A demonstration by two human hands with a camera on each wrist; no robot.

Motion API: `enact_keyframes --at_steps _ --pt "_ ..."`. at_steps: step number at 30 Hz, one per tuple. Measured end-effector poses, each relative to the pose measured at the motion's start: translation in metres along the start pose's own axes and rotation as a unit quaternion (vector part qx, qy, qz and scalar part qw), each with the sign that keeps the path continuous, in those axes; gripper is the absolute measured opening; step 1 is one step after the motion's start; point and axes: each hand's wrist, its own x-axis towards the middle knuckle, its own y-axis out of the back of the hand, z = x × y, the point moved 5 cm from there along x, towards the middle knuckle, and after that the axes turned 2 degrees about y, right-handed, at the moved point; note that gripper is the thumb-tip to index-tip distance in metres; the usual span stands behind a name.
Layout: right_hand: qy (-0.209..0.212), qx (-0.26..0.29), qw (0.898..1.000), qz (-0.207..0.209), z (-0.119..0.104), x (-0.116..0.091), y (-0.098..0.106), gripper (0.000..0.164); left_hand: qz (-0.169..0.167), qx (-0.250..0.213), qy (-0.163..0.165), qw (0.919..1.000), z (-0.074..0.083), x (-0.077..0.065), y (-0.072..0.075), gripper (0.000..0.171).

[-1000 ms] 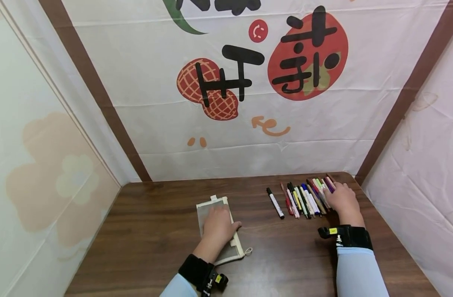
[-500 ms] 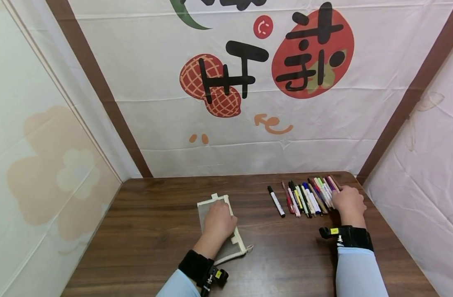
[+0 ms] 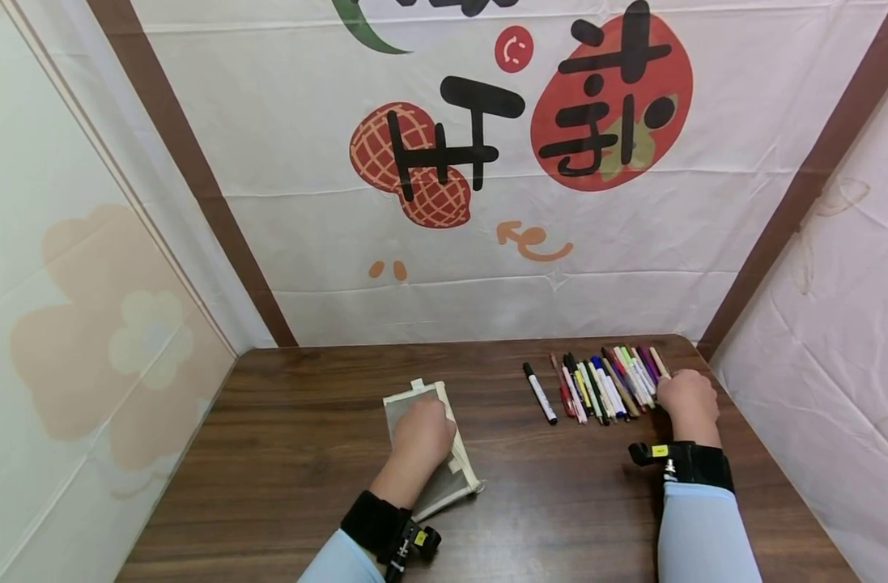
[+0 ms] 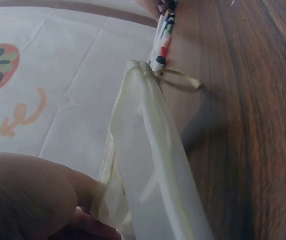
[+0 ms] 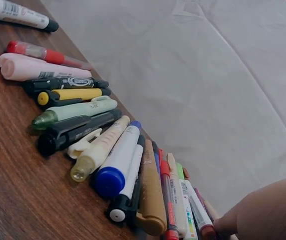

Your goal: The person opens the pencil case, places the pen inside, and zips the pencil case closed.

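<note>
In the head view, my left hand (image 3: 423, 436) grips a pale, see-through zip pouch (image 3: 444, 487) with cream edging on the table. In the left wrist view the pouch (image 4: 145, 150) stands on edge, its near side pinched between thumb and fingers. At the right end of a row of pens and markers (image 3: 604, 387), my right hand (image 3: 690, 401) curls over the lower end of a beige pen (image 3: 659, 361). A purple pen (image 3: 649, 364) lies just left of it. In the right wrist view the thumb (image 5: 228, 223) meets the row's end; the other fingers are hidden.
A white marker with black ends (image 3: 540, 393) lies apart, left of the row. The brown wooden table (image 3: 283, 453) meets a printed cloth backdrop (image 3: 327, 316) behind, with cloth walls at both sides. A cord loop (image 4: 183, 79) sticks out from the pouch's corner.
My right hand has shifted right, from over the purple pen to the beige pen at the row's end, which now stands slightly apart. My left thumb has folded in against the pouch.
</note>
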Motion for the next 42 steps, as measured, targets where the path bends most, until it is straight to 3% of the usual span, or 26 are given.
enact_keyframes --at_steps 13,22,27,35,42 --pt "0.029 0.033 0.999 0.018 0.004 0.001 0.005 0.05 0.076 -0.091 0.016 0.9928 -0.014 -0.001 0.04 0.031" --pt "-0.009 0.069 0.996 0.049 0.003 -0.002 0.011 0.058 0.091 -0.167 0.027 0.9813 -0.019 -0.004 0.049 0.021" --pt "-0.028 0.09 0.993 0.065 0.001 -0.003 0.012 0.063 0.088 -0.164 0.03 0.982 -0.021 -0.004 0.05 0.02" --pt "-0.022 0.163 0.983 0.088 0.007 -0.001 0.009 0.065 0.046 -0.144 0.044 0.9876 -0.021 -0.002 0.045 0.028" --pt "0.004 0.212 0.971 0.114 -0.004 -0.002 0.013 0.064 0.054 -0.139 0.029 0.9884 -0.019 -0.004 0.046 0.031"
